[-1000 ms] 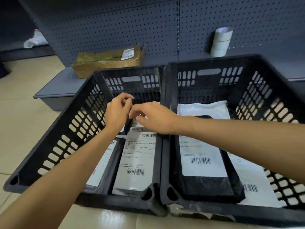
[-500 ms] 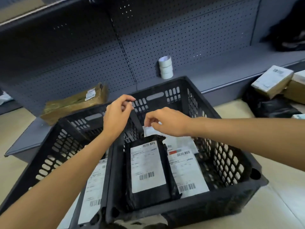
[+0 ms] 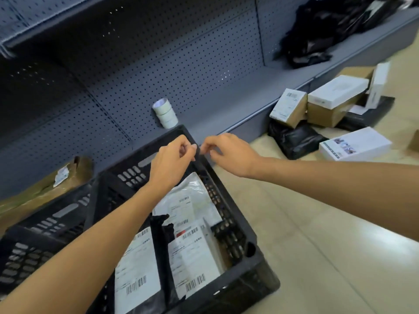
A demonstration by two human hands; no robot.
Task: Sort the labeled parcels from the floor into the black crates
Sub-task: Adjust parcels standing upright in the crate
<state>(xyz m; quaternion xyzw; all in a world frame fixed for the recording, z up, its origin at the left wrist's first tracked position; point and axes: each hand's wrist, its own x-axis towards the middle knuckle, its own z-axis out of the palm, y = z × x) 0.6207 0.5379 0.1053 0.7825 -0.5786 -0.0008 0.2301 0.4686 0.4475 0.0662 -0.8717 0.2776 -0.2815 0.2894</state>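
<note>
Parcels (image 3: 192, 257) in crate (image 3: 260, 264); boxes (image 3: 335, 98) right.

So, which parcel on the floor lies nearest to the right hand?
The black plastic bag parcel, just beyond the right hand. The cardboard and white boxes lie farther right or behind it.

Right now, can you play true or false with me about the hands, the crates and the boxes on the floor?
1. Both hands hold a big cardboard box. False: the left hand and right hand carry no parcel.
2. The right crate has labeled parcels inside. True.
3. The rolls of tape lie inside a crate. False: they stand on the shelf.
4. Boxes wait on the floor at right. True.
5. There is only one crate. False: a left crate sits beside it.
</note>
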